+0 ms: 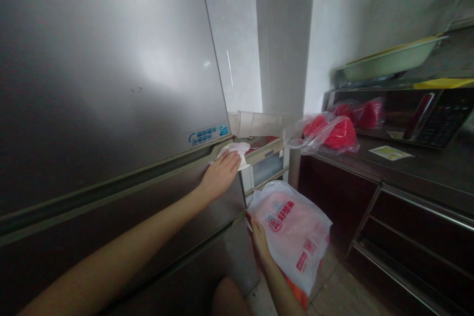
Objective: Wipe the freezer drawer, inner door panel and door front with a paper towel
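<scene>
Left forearm (122,256) is stretched before a blue-labelled refrigerator (111,84); white cloth (241,147) is held at its edge by the left hand (221,173). Red 好想来 is printed on the bag (296,229) touched by the right hand (260,242), whose grip cannot be told.

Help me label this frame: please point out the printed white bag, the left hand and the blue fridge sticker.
Printed white bag (292,232): head view, printed side.
Left hand (221,174): head view, back of the hand.
Blue fridge sticker (208,134): head view, its middle.
</scene>
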Demonstrator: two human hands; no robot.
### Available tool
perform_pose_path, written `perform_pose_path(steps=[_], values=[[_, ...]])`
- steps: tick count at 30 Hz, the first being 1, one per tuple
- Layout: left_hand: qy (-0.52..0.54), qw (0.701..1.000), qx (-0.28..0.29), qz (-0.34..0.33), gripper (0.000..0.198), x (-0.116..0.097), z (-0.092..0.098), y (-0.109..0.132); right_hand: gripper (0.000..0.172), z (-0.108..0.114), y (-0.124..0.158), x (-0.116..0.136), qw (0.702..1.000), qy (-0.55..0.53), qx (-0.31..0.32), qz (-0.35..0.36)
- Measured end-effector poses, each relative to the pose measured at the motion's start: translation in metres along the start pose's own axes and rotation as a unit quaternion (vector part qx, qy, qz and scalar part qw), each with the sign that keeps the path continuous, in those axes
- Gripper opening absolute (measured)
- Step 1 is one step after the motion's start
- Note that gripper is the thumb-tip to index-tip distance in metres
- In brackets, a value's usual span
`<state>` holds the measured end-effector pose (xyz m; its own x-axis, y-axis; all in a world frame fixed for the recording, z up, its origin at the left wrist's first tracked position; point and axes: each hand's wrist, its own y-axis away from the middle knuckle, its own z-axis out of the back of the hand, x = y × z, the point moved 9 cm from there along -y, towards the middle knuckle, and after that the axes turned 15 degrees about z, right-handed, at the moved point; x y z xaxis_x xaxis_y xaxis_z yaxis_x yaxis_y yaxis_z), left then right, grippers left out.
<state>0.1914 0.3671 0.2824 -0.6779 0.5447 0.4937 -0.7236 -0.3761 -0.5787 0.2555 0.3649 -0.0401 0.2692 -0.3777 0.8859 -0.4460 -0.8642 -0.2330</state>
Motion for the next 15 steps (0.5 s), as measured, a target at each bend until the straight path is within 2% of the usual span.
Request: perform_pose_path(steps=[3,5,8,15], values=[[-0.007,1.000,-0.001,0.012,0.039,0.001,-0.001,-0.006,0.057,0.000,0.001,0.002,1.000,0.003,0.003,0.003],[-0.016,1.000,0.008,0.010,0.040,-0.003,-0.009,-0.002,0.056,0.000,0.001,0.001,1.000,-0.004,0.004,0.000],[-0.012,0.999,0.035,-0.016,0.039,-0.017,-0.033,0.016,0.054,-0.002,0.002,-0.002,1.000,-0.027,0.005,-0.015],[0.023,0.991,0.118,-0.058,0.036,-0.068,-0.098,0.073,0.054,-0.004,0.004,-0.006,0.997,-0.066,-0.006,-0.049]])
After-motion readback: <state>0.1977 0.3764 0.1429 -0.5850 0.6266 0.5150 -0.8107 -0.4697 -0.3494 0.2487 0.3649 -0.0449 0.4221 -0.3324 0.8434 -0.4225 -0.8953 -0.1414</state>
